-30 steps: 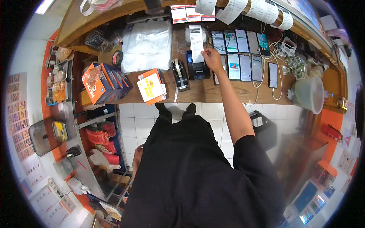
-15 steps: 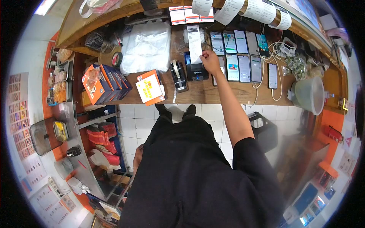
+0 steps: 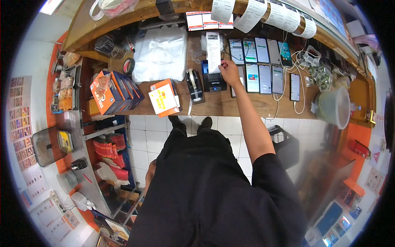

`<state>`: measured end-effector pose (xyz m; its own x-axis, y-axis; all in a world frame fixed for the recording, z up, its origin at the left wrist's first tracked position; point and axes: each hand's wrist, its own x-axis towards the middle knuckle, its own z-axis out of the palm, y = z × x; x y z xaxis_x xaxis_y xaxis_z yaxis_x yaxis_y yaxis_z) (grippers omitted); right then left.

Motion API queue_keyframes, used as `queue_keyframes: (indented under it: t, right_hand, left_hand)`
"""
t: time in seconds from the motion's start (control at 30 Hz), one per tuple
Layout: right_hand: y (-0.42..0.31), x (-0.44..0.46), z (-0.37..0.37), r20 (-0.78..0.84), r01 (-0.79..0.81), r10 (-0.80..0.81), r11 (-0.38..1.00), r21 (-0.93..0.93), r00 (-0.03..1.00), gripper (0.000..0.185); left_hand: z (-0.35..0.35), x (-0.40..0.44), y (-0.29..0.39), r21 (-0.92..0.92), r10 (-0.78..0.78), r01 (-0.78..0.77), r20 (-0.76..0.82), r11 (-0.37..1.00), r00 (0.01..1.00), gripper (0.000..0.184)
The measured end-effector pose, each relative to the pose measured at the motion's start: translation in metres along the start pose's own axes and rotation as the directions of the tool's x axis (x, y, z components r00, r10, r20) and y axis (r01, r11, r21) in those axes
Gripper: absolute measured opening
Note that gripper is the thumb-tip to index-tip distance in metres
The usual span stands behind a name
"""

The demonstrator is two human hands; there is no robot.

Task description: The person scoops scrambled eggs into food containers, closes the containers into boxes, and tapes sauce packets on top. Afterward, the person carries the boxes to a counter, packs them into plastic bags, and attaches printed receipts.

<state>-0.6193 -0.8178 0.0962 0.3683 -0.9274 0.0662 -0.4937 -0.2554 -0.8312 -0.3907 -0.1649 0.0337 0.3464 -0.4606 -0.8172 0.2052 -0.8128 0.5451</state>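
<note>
A long printed receipt [image 3: 213, 51] stands out of the top of a small black receipt printer [image 3: 214, 85] on the wooden counter. The fingers of my right hand [image 3: 230, 72] are pinched at the receipt's lower right edge, close to the printer's slot. Just left of the printer is a black tape dispenser [image 3: 194, 86] with a roll of tape. Several phones, among them one with a lit screen [image 3: 252, 78], lie in rows to the right of my hand. My left hand [image 3: 151, 171] hangs low beside my body, its fingers mostly hidden.
Stacked clear plastic bags [image 3: 159, 53] and orange-and-navy boxes [image 3: 111, 92] occupy the counter's left side, with a printed card [image 3: 163, 99] near the front edge. White charging cables [image 3: 303, 88] and a translucent bucket [image 3: 334, 108] are at right. Receipts [image 3: 284, 17] hang from the shelf above.
The whole view has shifted slightly, with the counter sitting a little lower in the picture. My right hand stays at the receipt's edge, and the receipt still stands in the printer.
</note>
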Motion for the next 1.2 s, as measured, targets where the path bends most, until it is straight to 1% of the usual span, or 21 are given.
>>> queue_keyframes:
  t: [0.1,0.2,0.27,0.33,0.37,0.4,0.43,0.5,0.53,0.6,0.63,0.67,0.8,0.87,0.9,0.93,1.03,1.07,1.1,1.17,1.2]
  right_hand:
    - [0.003,0.001,0.001,-0.006,0.019,-0.019,0.999,-0.037,1.000,0.025]
    - [0.003,0.000,0.001,-0.001,0.042,-0.042,0.999,-0.022,0.999,0.023]
    - [-0.002,-0.001,0.000,-0.002,0.036,-0.036,0.999,-0.016,0.999,0.023]
    - [-0.001,-0.001,0.001,-0.007,-0.002,0.002,1.000,0.004,1.000,0.022]
    - [0.001,0.000,0.001,-0.006,0.005,-0.005,1.000,0.008,1.000,0.022]
    - [0.003,0.000,0.000,-0.018,0.034,-0.034,0.999,-0.010,0.999,0.022]
    - [0.005,-0.002,0.002,-0.027,0.062,-0.062,0.998,-0.020,0.998,0.021]
    - [0.008,-0.004,0.004,-0.029,0.062,-0.061,0.998,0.027,0.998,0.020]
    - [0.005,-0.005,0.004,-0.041,0.037,-0.036,0.999,0.012,0.999,0.020]
    - [0.009,-0.009,0.007,-0.077,0.003,0.001,0.999,0.046,0.997,0.021]
    - [0.013,-0.013,0.011,-0.098,-0.008,0.017,0.996,0.094,0.995,0.021]
    - [0.006,-0.019,0.010,-0.085,-0.047,0.058,0.991,0.128,0.995,0.021]
    - [-0.054,-0.056,-0.014,-0.115,-0.130,0.143,0.984,0.118,0.983,0.023]
    - [-0.062,-0.079,-0.017,-0.103,-0.190,0.205,0.972,0.135,0.973,0.023]
    - [-0.064,-0.091,-0.019,-0.029,-0.281,0.292,0.938,0.203,0.956,0.022]
    - [-0.066,-0.100,-0.022,0.048,-0.376,0.378,0.888,0.262,0.925,0.022]
    - [-0.102,-0.119,-0.026,0.060,-0.476,0.479,0.837,0.268,0.876,0.019]
    - [-0.104,-0.123,-0.023,0.045,-0.456,0.461,0.851,0.260,0.886,0.018]
    - [-0.109,-0.122,-0.018,0.051,-0.470,0.473,0.846,0.252,0.879,0.018]
    - [-0.127,-0.116,-0.005,0.093,-0.465,0.461,0.822,0.329,0.882,0.018]
    - [-0.136,-0.107,0.005,0.110,-0.427,0.414,0.858,0.286,0.904,0.018]
  left_hand:
    - [0.000,-0.006,0.009,0.134,-0.011,0.014,-0.024,0.991,1.000,0.020]
    - [-0.003,-0.007,0.036,0.531,-0.008,0.054,-0.088,0.845,0.996,0.018]
    - [-0.003,0.000,0.077,0.628,0.131,-0.061,-0.065,0.776,0.989,0.018]
    - [-0.004,0.003,0.127,0.447,0.401,-0.375,0.038,0.812,0.915,0.021]
    - [-0.001,0.008,0.156,0.375,0.432,-0.399,-0.004,0.837,0.902,0.022]
    - [-0.001,0.006,0.197,0.527,0.409,-0.340,-0.015,0.779,0.912,0.025]
    - [0.006,-0.008,0.254,0.552,0.513,-0.438,0.023,0.710,0.858,0.024]
    - [0.014,-0.011,0.334,0.520,0.623,-0.566,0.079,0.640,0.778,0.021]
    - [0.021,-0.009,0.367,0.489,0.726,-0.655,0.063,0.576,0.685,0.017]
    - [0.023,0.022,0.421,0.518,0.715,-0.661,0.128,0.542,0.687,0.018]
    - [0.023,0.045,0.440,0.520,0.808,-0.742,0.153,0.423,0.568,0.021]
    - [0.023,0.072,0.461,0.479,0.838,-0.790,0.180,0.383,0.515,0.021]
    - [0.015,0.203,0.515,0.584,0.884,-0.770,0.180,0.256,0.431,0.027]
    - [0.007,0.292,0.509,0.669,0.864,-0.683,0.122,0.292,0.489,0.027]
    - [0.005,0.299,0.519,0.653,0.830,-0.693,0.172,0.307,0.530,0.026]
    - [0.004,0.302,0.526,0.670,0.834,-0.687,0.183,0.282,0.521,0.031]
    - [0.000,0.323,0.532,0.664,0.795,-0.690,0.235,0.290,0.560,0.039]
    - [-0.004,0.332,0.533,0.715,0.786,-0.651,0.238,0.256,0.571,0.029]
    - [-0.004,0.331,0.536,0.757,0.727,-0.565,0.181,0.327,0.662,0.016]
    - [-0.005,0.324,0.542,0.745,0.770,-0.616,0.228,0.256,0.596,0.011]
    - [-0.004,0.318,0.547,0.743,0.770,-0.619,0.231,0.254,0.594,0.011]
